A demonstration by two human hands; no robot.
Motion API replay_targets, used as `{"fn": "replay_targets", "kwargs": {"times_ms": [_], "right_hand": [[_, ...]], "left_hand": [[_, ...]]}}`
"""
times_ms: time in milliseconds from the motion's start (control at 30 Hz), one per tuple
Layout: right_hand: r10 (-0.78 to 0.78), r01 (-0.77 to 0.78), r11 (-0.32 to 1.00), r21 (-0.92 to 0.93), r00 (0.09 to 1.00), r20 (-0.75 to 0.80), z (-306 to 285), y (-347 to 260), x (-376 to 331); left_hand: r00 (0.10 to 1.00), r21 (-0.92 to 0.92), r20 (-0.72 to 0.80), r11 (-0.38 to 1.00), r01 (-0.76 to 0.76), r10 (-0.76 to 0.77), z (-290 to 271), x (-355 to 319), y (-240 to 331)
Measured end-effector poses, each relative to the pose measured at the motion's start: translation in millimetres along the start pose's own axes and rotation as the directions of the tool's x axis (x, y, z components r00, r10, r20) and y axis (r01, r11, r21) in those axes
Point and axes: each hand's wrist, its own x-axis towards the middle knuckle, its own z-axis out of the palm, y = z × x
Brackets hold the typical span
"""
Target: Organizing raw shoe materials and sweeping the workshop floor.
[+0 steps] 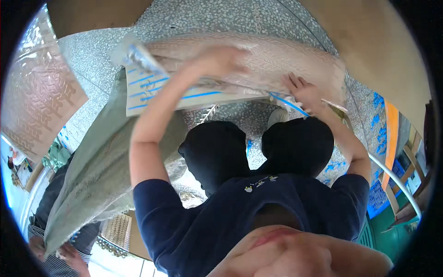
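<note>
Head view, looking straight down: the person is crouched or seated with both knees (pixel 258 147) in black trousers poking up in the middle, dark blue T-shirt (pixel 240 207) below them. Both arms go up and forward to a big flat pack of pale patterned fabric in clear plastic (pixel 258 64), which lies across a speckled stone floor (pixel 221 18) just past the knees.

The left hand (pixel 221 60) sits on top of the pack near its middle, fingers curled over the plastic, but it's blurry so I can't tell whether it's really gripping or just pressing down. The right hand (pixel 302 92) is at the pack's near edge on the right, fingers spread out flat on it, not clenched around anything.

Under the pack's left end there's a white sheet with blue lines (pixel 152 90), and a thin blue strip (pixel 288 104) runs right beside the right hand. A grey-green cloth (pixel 92 175) drapes down the left side. Bottom left, another person's hand (pixel 69 256) shows next to striped fabric. More patterned wrapped packs (pixel 41 101) lean at the far left.
</note>
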Motion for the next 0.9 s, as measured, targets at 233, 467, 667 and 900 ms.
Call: {"fn": "replay_targets", "kwargs": {"times_ms": [233,467,667,900], "right_hand": [[0.018,-0.02,0.992,0.124,1.0,0.014,73,-53,-17],[0.147,-0.156,0.88,0.449,0.988,0.054,58,-19,5],[0.277,-0.365,0.792,0.49,0.929,0.244,19,77,70],[0.44,-0.407,0.838,0.364,0.898,-0.008,-21,110,65]], "left_hand": [[0.848,0.306,0.367,0.911,0.278,-0.383,7,47,-148],[0.92,0.279,0.154,0.909,0.308,-0.359,32,31,-121],[0.916,0.33,0.023,0.868,0.372,-0.401,25,13,-85],[0.912,0.419,-0.386,0.853,0.31,-0.142,-28,31,-56]]}}
